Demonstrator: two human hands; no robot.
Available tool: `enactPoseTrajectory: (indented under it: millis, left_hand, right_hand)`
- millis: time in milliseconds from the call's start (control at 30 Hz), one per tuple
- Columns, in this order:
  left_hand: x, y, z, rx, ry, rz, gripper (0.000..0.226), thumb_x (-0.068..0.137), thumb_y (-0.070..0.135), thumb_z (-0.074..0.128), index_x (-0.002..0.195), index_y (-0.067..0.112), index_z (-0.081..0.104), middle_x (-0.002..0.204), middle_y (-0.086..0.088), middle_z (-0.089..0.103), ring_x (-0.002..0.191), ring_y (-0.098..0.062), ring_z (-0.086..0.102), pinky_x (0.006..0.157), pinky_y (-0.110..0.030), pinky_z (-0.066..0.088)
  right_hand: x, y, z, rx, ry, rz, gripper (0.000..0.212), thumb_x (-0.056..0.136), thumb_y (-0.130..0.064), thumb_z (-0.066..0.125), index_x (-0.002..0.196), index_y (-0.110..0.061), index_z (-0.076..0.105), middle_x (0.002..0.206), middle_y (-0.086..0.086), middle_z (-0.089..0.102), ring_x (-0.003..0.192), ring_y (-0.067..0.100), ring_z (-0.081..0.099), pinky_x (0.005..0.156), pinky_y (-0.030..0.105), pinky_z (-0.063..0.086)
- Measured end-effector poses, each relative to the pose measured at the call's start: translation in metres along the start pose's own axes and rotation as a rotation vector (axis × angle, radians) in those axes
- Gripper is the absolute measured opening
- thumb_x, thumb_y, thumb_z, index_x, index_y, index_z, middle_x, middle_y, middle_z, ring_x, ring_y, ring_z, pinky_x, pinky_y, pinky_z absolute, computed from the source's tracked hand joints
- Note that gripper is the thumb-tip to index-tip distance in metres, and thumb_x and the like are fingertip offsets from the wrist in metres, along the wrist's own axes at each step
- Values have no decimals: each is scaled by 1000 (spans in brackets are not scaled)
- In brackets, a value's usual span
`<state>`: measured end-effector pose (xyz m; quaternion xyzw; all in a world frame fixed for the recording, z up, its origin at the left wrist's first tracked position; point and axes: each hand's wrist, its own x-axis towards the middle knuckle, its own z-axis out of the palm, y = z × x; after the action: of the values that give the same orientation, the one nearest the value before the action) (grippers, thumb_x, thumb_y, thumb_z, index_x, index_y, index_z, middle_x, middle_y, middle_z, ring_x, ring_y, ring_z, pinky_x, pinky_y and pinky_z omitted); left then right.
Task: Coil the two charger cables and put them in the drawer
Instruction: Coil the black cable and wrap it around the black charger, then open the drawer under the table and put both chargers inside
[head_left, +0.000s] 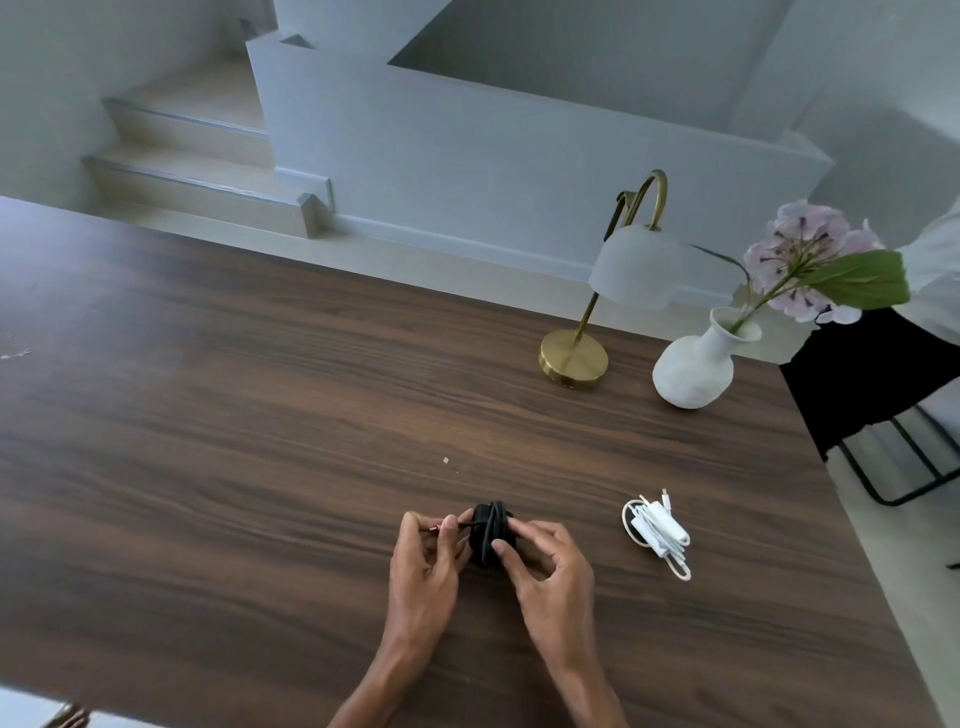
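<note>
A black charger cable (488, 530) is wound into a tight bundle just above the dark wooden table (234, 441), near its front edge. My right hand (545, 561) pinches the bundle from the right side. My left hand (423, 556) holds the cable's loose end, which has a reddish plug, stretched out to the left of the bundle. A white charger cable (657, 532) lies coiled on the table to the right of my hands, untouched. No drawer is in view.
A brass lamp (574, 358) with a white shade and a white vase (693, 369) holding a pink flower stand at the back right. A black chair (883, 395) is beyond the table's right edge. Steps rise behind the table.
</note>
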<state>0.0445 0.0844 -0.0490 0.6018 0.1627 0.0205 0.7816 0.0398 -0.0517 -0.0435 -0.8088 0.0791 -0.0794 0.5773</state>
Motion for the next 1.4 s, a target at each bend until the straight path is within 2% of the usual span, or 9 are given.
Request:
enactPoseTrajectory:
  millis: [300,500,700,867,1000,1100,1200,1300,1400]
  left_hand:
    - [4,-5,-1,-81,18,-67,20,102,14,46,87,1,44,104,-25,74,104,-32,74,77,-27,63]
    - [5,2,-3,41,-57,11,17,102,8,48,88,0,46,103,-16,78,102,-27,76,81,-33,64]
    - [3,1,-6,249,-121,93,15,90,4,70,95,12,58,100,-3,80,97,-16,77,88,-39,60]
    - [-4,6,-7,284,-111,108,31,84,8,78,100,28,61,100,-3,78,99,-21,76,89,-31,60]
    - [-7,19,-4,634,5,228,48,84,35,78,123,44,51,124,10,65,116,-10,64,96,-36,54]
    - [-16,23,10,821,-30,383,62,86,46,70,140,41,42,151,4,47,146,-16,37,113,-43,42]
    - [-14,12,29,1139,-173,480,73,89,62,55,152,34,32,164,-8,27,156,-27,8,127,-45,12]
    - [-8,2,44,1392,-218,403,64,97,53,46,154,30,29,167,-13,17,156,-34,4,127,-43,6]
    - [-3,-8,40,1495,-201,443,43,98,30,52,140,22,49,163,-11,29,153,-34,21,124,-43,23]
  right_hand:
    - [-1,13,2,-71,33,-64,31,82,-12,80,108,-28,77,110,-9,65,104,11,69,93,32,58]
    - [-7,11,2,24,52,-59,40,82,-9,79,104,-41,71,110,-4,67,102,5,70,86,12,54]
    - [-6,5,-16,5,42,-62,33,80,-8,81,105,-28,75,107,-7,68,93,9,72,80,23,60]
    - [12,2,-62,-149,268,-131,26,84,-11,77,106,-25,74,100,-4,66,91,11,67,80,28,58]
    - [32,22,-105,-427,438,-130,37,80,-19,80,116,-22,70,107,4,62,102,23,59,91,34,49]
    - [48,43,-121,-587,318,-28,59,76,-40,81,130,-27,61,120,7,60,116,23,53,102,39,44]
    - [54,51,-117,-618,203,16,66,74,-45,82,134,-29,58,129,11,54,122,28,54,104,46,47]
    - [54,51,-113,-605,160,0,56,77,-32,82,129,-26,63,126,13,57,120,32,58,101,42,49]
    - [46,50,-107,-591,162,5,49,81,-22,77,128,-28,63,120,11,58,114,33,58,95,40,51]
